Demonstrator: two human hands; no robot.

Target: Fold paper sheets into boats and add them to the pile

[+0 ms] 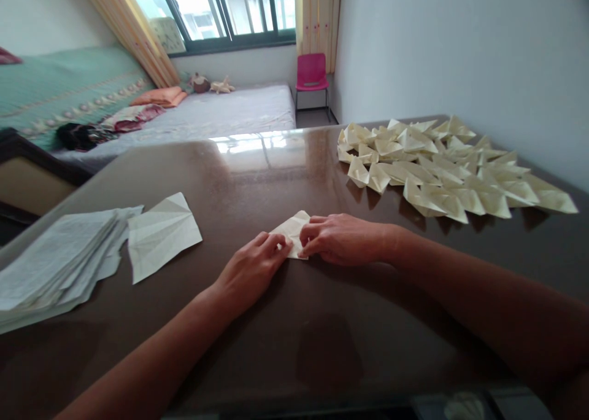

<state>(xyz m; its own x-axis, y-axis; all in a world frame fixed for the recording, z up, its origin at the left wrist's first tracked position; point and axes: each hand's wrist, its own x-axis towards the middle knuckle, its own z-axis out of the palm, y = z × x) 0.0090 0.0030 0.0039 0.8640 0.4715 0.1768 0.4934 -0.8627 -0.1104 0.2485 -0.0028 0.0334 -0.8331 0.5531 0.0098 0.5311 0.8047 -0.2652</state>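
A small cream sheet of folded paper (292, 226) lies on the brown tabletop between my hands. My left hand (254, 265) has its curled fingers on the paper's left and near side. From the right, my right hand (338, 239) grips the other side, fingers bent and pressed together at the edge. The fingers cover part of the paper, so its exact folds are hidden. To the left rests a creased, unfolded square of paper (164, 233). Beside it is a stack of printed paper sheets (55, 263).
Many folded paper pieces (437, 168) are crowded at the table's far right, by the white wall. The glossy brown table (257, 346) reflects the window. Past its far edge stand a bed (248, 110) and a pink chair (311, 73).
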